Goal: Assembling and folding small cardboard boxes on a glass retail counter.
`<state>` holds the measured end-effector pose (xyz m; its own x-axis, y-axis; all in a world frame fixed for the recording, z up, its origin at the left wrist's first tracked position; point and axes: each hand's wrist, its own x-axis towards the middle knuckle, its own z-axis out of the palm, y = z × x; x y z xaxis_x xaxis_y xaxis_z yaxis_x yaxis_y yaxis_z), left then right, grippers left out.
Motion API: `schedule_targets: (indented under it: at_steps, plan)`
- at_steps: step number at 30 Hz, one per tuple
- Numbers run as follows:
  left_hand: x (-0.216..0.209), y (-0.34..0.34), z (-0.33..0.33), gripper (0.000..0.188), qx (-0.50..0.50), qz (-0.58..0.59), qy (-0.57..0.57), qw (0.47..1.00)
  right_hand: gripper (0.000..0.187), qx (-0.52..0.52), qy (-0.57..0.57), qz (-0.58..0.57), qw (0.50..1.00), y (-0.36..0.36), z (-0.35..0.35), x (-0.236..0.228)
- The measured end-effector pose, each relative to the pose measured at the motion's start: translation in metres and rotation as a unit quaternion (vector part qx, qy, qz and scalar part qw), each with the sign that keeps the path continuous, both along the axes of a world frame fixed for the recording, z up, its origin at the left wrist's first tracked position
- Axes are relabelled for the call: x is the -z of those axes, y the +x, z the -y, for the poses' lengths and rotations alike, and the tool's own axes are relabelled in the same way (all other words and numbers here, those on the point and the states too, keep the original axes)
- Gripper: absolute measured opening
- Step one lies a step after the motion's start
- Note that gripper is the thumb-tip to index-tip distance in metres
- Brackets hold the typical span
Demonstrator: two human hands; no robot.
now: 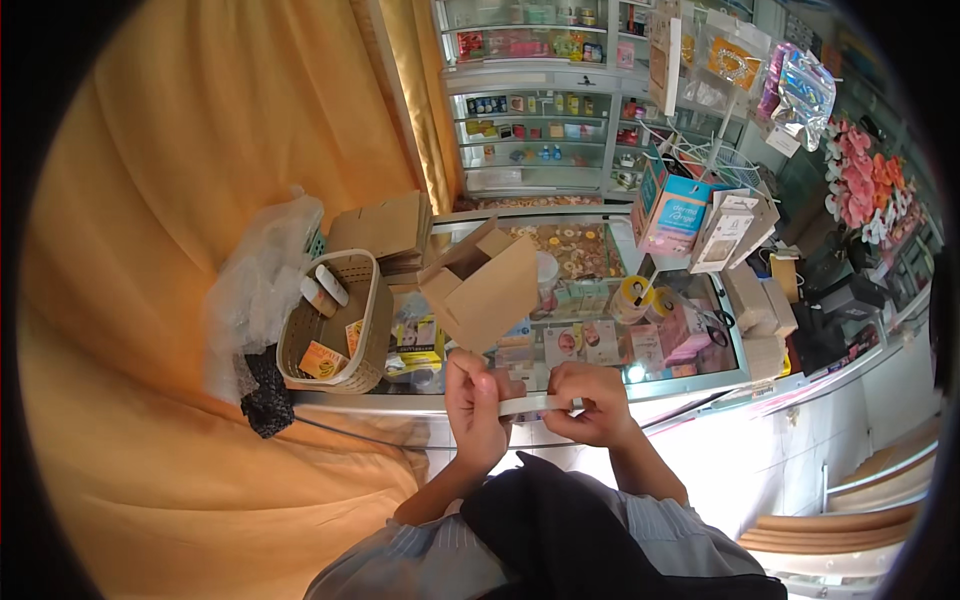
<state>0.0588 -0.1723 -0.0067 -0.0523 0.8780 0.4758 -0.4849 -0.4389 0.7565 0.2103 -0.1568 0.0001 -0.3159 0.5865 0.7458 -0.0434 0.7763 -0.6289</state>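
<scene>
Between my two hands runs a short whitish strip of tape, held level above the counter's front edge. My left hand pinches one end with thumb and fingers. At the other end my right hand is closed, its fingers curled round the strip. Just beyond them an open brown cardboard box rests tilted on the glass counter, some flaps raised. To its left stands a beige plastic basket with white bottles and orange-white small boxes inside.
Flat cardboard pieces are stacked behind the basket, beside clear plastic wrap. Tape rolls, black scissors and a display rack with packages stand on the right of the glass counter. An orange curtain hangs left.
</scene>
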Motion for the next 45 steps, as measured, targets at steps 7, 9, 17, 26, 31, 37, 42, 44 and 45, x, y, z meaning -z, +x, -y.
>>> schedule_targets:
  at_steps: [7,9,17,26,31,37,42,44,45]
  plan:
    - [0.036,0.001,-0.017,0.020,0.024,0.086,-0.025,0.996,0.024,0.095,-0.012,-0.078,0.992,-0.008,-0.015,0.033]
    - [0.040,0.002,-0.021,0.016,0.026,-0.027,-0.032,0.999,0.024,0.094,-0.036,-0.051,0.994,0.001,-0.026,0.042]
    - [0.058,-0.012,-0.037,0.011,0.049,-0.288,0.030,0.956,0.025,0.075,-0.179,-0.042,0.980,0.005,-0.021,0.068]
    - [0.056,-0.011,-0.035,0.009,0.067,-0.265,0.005,0.962,0.027,0.099,-0.151,-0.039,0.983,0.005,-0.025,0.078]
    - [0.061,-0.012,-0.033,0.010,0.071,-0.227,-0.036,0.971,0.024,0.100,-0.157,-0.011,0.982,0.002,-0.019,0.061]
    - [0.072,-0.013,-0.034,0.009,0.068,-0.158,-0.035,0.985,0.022,0.055,-0.198,-0.041,0.978,0.001,-0.020,0.065]
    - [0.072,-0.015,-0.031,0.012,0.095,-0.031,-0.068,0.993,0.025,0.024,-0.256,-0.063,0.964,0.004,-0.020,0.072]
    - [0.074,-0.016,-0.032,0.012,0.086,-0.032,-0.059,0.994,0.025,0.027,-0.248,-0.081,0.965,0.004,-0.019,0.072]
    - [0.075,-0.018,-0.033,0.014,0.108,-0.049,-0.063,0.991,0.025,0.026,-0.248,-0.081,0.965,0.005,-0.020,0.073]
